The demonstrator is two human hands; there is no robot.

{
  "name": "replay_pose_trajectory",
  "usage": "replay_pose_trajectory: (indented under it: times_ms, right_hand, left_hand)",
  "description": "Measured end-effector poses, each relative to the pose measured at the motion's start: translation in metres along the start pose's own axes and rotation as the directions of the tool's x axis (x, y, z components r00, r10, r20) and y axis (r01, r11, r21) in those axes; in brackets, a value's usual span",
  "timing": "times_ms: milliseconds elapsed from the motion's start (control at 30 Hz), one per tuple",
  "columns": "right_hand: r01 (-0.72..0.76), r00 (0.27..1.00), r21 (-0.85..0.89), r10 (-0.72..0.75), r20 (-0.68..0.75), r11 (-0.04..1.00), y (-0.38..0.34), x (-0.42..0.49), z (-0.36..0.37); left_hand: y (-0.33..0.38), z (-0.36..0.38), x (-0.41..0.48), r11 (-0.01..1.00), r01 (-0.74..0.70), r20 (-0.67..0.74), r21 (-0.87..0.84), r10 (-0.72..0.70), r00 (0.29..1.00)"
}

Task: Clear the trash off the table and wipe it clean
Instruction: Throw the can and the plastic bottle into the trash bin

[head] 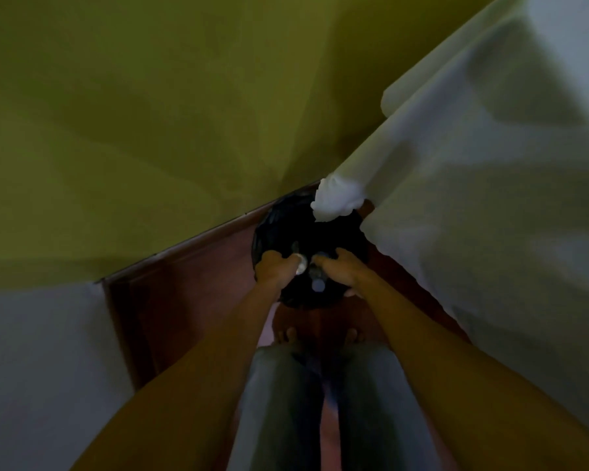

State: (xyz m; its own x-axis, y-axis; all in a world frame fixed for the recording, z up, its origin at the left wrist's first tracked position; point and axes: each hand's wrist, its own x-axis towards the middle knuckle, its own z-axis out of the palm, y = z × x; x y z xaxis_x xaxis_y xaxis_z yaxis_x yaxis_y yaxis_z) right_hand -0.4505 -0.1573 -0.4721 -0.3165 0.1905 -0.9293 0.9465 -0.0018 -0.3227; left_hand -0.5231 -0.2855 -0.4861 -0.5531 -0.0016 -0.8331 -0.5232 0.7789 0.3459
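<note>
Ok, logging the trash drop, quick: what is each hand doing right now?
Left hand: grips a silver-ended item, maybe a can.
Right hand: grips a dark bottle-like item, too blurred to name.

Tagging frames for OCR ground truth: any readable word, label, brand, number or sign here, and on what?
No text can be read in this frame.
On the silver-ended item gripped by the left hand, any label is too dim and blurred to read.
On the dark pale-capped item gripped by the right hand, the same.
No print shows on the black bin bag or the white wad.
</note>
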Motion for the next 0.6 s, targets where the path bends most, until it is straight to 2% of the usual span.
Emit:
replay_pose_trajectory:
  times_ms: [133,300,500,600]
  right_hand:
    - [0.022,1.0,0.007,-0.022,-0.02,1.0,0.003,-0.013,-0.002]
    - [0.066,0.998,0.036,-0.066,-0.015,0.997,-0.009,-0.079,-0.004]
    - [0.159,0.982,0.117,-0.145,-0.122,0.98,-0.038,-0.189,-0.017]
    - [0.193,0.967,0.15,-0.163,-0.194,0.97,-0.049,-0.241,-0.027]
  left_hand:
    - [0.001,-0.013,-0.026,0.994,-0.048,0.077,0.096,0.04,0.996]
    - [0.014,-0.036,-0.09,0.988,-0.125,0.096,0.089,0.116,0.989]
    - [0.05,-0.076,-0.191,0.971,-0.237,0.126,0.037,0.231,0.965]
    - [0.073,-0.096,-0.238,0.92,-0.366,0.133,0.141,0.349,0.928]
